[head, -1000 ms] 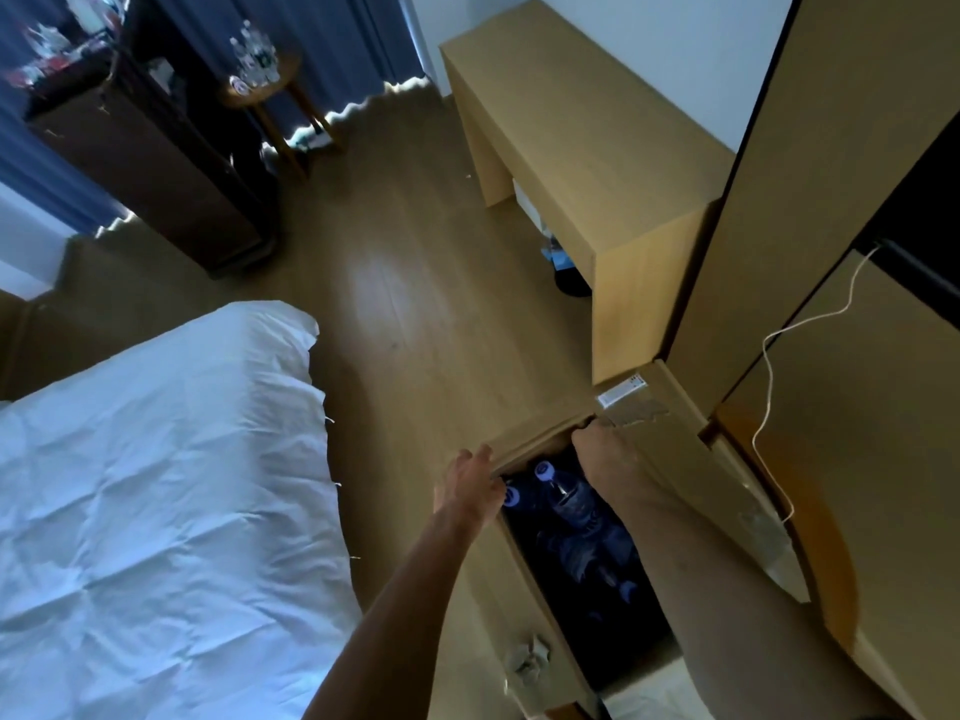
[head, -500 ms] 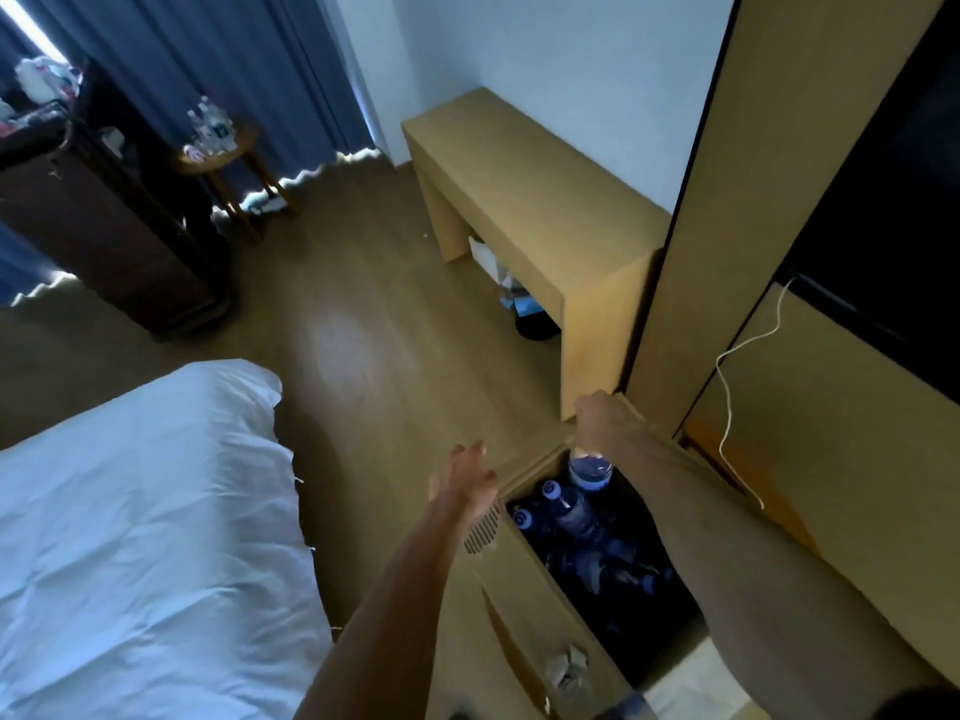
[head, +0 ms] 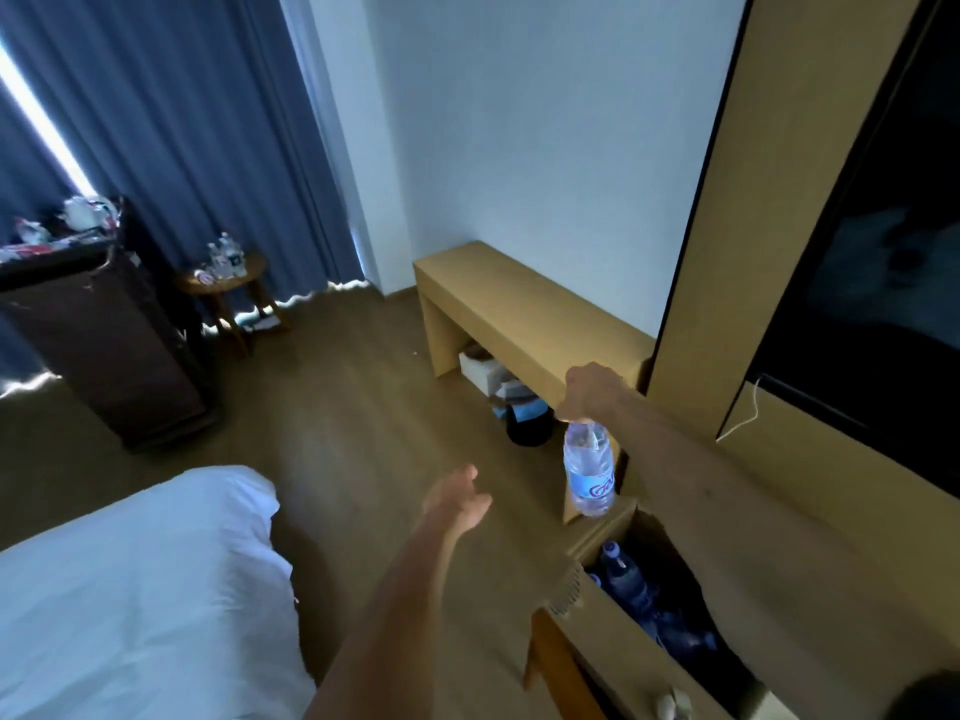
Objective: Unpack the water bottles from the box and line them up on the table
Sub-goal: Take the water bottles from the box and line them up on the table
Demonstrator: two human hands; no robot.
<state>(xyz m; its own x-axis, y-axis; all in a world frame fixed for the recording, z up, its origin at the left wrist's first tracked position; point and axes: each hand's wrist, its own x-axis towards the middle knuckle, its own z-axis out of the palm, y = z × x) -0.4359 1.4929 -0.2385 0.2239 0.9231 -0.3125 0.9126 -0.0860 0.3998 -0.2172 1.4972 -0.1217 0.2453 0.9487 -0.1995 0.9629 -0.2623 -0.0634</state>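
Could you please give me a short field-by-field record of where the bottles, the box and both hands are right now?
Held bottle: one clear water bottle, hanging upright in the air above the box
Right hand: right hand, grip closed round the bottle's top
Left hand: left hand, fingers relaxed, holding nothing, over the floor
Box: cardboard box, open, on the floor by the wooden table
Bottles left in box: several blue-capped bottles; exact count unclear
Table top: no bottles visible on it

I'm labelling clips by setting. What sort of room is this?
Probably a hotel room or bedroom: a bed with white sheets, long blue curtains, a wall-side wooden table and a wall-mounted dark screen.
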